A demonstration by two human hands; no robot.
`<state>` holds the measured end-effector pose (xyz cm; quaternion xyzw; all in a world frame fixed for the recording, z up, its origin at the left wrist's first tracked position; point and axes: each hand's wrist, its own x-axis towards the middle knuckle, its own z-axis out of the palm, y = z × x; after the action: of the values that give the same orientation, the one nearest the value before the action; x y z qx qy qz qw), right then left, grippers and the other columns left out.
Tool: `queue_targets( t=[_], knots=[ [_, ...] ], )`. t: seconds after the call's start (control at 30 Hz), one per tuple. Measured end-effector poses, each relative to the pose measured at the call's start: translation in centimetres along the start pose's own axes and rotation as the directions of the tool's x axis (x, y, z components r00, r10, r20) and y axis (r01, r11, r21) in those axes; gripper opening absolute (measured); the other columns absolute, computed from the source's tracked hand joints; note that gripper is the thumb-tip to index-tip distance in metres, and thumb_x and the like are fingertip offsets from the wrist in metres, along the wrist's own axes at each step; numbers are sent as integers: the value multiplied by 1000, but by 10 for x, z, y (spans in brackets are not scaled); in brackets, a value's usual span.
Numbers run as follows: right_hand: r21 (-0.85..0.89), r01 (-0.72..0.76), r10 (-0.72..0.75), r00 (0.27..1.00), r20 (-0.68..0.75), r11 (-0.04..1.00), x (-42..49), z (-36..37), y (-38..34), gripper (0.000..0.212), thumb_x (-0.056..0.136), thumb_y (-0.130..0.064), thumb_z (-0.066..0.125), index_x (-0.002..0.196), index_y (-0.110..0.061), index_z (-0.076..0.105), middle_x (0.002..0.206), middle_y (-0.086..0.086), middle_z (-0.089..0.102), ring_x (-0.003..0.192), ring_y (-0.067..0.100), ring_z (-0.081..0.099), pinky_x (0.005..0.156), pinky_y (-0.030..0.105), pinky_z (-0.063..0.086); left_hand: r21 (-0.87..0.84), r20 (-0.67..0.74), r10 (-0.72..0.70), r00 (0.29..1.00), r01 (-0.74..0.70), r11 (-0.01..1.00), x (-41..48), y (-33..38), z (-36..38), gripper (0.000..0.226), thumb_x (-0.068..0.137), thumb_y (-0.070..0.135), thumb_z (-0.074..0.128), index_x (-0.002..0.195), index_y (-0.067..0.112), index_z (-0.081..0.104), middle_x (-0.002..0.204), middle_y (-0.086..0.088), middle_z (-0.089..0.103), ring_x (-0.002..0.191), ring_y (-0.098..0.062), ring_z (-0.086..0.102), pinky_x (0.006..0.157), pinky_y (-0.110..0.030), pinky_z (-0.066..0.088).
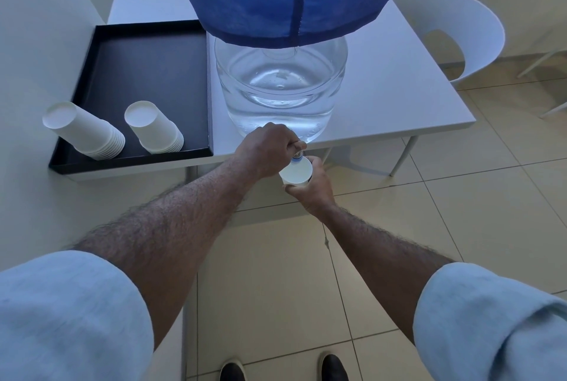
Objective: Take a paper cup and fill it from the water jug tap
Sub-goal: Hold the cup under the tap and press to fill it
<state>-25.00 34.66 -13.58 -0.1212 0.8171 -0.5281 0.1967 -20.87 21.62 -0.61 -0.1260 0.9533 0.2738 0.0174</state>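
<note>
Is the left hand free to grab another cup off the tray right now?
Probably not: the left hand is closed on the tap, though nothing blocks the cup stacks on the tray.

my hands (270,147): 2 | cup I hold (296,172): 1 | cup stacks (84,130): 2 | water jug (280,86): 1 | tray (147,73): 1 | chair (454,34): 1

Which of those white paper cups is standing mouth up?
Only the single paper cup held in the right hand beneath the tap. The two stacks on the black tray are upside down.
</note>
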Motion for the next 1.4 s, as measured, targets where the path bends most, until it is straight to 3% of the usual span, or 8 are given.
queue_targets(
  t=[0.1, 0.23, 0.43, 0.67, 0.93, 1.0, 1.13, 1.4],
  knots=[
    [2, 0, 0, 1000, 2, 1000, 0, -1, -1, 63, 63, -17, 83, 112, -34, 48, 102, -8, 66, 94, 11, 64, 73, 20, 51, 8, 1, -5, 1000, 5, 1000, 0, 1, 0, 29, 96, 38, 53, 100, 23, 77, 103, -4, 76, 82, -26, 63, 70, -34, 49],
    [4, 5, -5, 1000, 0, 1000, -1, -4, -3, 63, 63, -17, 83, 112, -35, 47, 102, -9, 65, 93, 8, 63, 65, 10, 46, 17, 5, -4, 1000, 4, 1000, -2, 2, -1, 29, 96, 38, 53, 101, 22, 77, 106, -5, 76, 89, -28, 66, 77, -39, 54],
    [10, 11, -11, 1000, 9, 1000, -1, -4, -3, 64, 64, -15, 83, 113, -34, 48, 106, -4, 66, 97, 14, 64, 76, 23, 53, 29, 8, 0, 1000, -1, 1000, -3, 3, -3, 30, 96, 38, 53, 101, 21, 77, 106, -5, 76, 88, -28, 66, 77, -39, 55],
    [12, 18, -18, 1000, 15, 1000, -3, -4, -4, 65, 62, -17, 83, 113, -35, 47, 102, -8, 64, 95, 11, 63, 67, 14, 47, 35, -9, 31, 999, -31, 999, -3, 0, 2, 28, 96, 32, 52, 97, 19, 77, 103, -7, 76, 85, -28, 66, 68, -33, 48],
    [17, 20, -20, 1000, 19, 1000, -5, -4, -3, 66, 62, -18, 84, 114, -34, 47, 104, -4, 65, 97, 16, 63, 72, 21, 50, 66, -20, 68, 997, -67, 996, -6, 0, 2, 28, 97, 31, 51, 96, 20, 77, 99, -6, 76, 78, -23, 60, 65, -28, 38],
    [17, 19, -19, 1000, 18, 1000, -6, -5, -4, 65, 62, -19, 84, 114, -34, 47, 102, -7, 64, 95, 14, 63, 71, 20, 50, 77, -7, 62, 998, -61, 995, -7, 0, 2, 29, 97, 32, 51, 94, 18, 77, 98, -6, 76, 79, -25, 62, 65, -30, 42],
    [21, 27, -27, 1000, 14, 999, -7, -6, -7, 64, 64, -17, 84, 115, -31, 48, 104, -5, 65, 94, 14, 63, 70, 18, 48, 105, 29, 62, 998, -64, 992, -8, 1, 0, 30, 96, 31, 50, 93, 15, 75, 100, -8, 76, 89, -30, 66, 76, -40, 54],
    [17, 33, -33, 999, 4, 999, -7, -5, -9, 63, 65, -18, 84, 118, -27, 50, 103, -4, 66, 90, 14, 62, 73, 23, 50, 110, 29, 71, 997, -74, 991, -12, 2, -1, 31, 96, 35, 51, 99, 15, 75, 106, -10, 75, 98, -31, 66, 83, -45, 54]
  ],
)
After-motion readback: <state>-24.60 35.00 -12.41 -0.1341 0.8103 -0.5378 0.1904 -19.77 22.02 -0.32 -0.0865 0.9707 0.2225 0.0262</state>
